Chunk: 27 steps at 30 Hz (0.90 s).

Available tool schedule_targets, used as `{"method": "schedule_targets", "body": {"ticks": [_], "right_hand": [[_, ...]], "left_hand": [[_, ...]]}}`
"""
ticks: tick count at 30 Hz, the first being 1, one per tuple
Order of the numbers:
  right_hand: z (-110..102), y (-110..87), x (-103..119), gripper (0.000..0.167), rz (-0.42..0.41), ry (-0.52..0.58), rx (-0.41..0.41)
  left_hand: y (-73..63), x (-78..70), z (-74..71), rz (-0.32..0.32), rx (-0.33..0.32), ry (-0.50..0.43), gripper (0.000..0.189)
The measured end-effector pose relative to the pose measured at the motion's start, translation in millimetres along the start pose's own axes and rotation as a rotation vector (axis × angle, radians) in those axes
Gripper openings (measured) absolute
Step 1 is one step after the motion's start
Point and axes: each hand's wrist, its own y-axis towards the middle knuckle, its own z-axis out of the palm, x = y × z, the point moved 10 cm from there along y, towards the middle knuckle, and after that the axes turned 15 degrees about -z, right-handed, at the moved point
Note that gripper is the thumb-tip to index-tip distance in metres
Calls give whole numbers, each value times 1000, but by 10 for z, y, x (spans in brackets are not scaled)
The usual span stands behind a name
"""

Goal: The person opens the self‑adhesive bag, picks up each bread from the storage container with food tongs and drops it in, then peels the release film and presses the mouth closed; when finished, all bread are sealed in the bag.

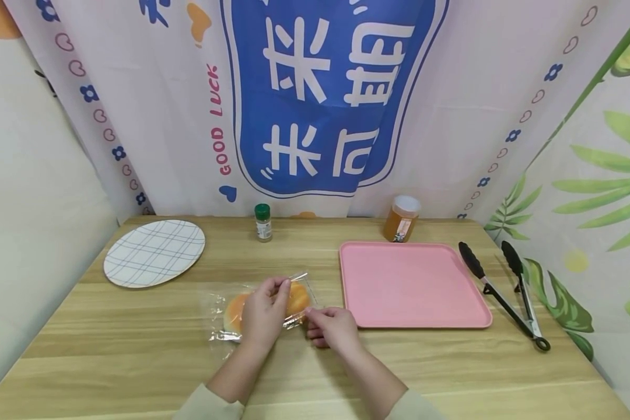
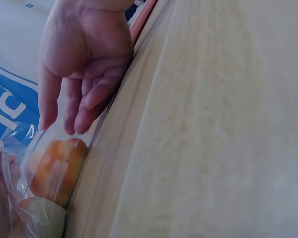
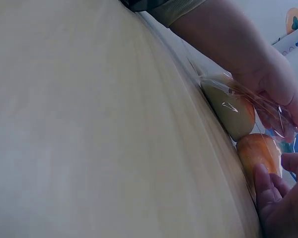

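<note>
2 buns (image 1: pixel 297 297) lie in a clear wrapper (image 1: pixel 230 326) on the wooden table (image 1: pixel 152 350), left of the pink tray (image 1: pixel 412 286) — the left hand (image 1: pixel 265 312) pinches the wrapper; the right hand (image 1: pixel 335 329), thumb and fingers apart, meets its edge.

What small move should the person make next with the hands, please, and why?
Probably the right hand should pinch the clear wrapper: its thumb and fingers stand apart near the wrapped buns, while the left hand grips the film, so a second hold would likely steady it.
</note>
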Motion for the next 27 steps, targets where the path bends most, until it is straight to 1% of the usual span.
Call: {"method": "schedule_targets", "body": {"ticks": [6,9,12,15,17,19,21,23,27], "right_hand": [[54,50,-34,24,33,49,-37],[54,61,-31,17,36,70,-51],[22,75,-26,13,24,104,-79],[-11,94,-32,12,8,123,-106],[-40,104,-24,11,-5,124,-121],[-60,113,-21,11,-13,114,-124],[-73,124,-18,12,-21,105,-125],[-85,134,-16,14,-27,97,-124],[-91,145,-16,17,-20,90,-124]], "left_hand": [[3,10,2,-6,3,33,23],[1,10,4,-4,23,73,24],[2,5,-2,-13,88,149,32],[-1,-7,-50,-32,178,248,42],[4,-30,-102,-44,233,290,44],[14,-53,-161,-55,281,305,43],[49,-50,-215,-78,320,300,41],[112,-25,-266,-92,331,305,38],[303,108,-346,-132,298,326,36]]}}
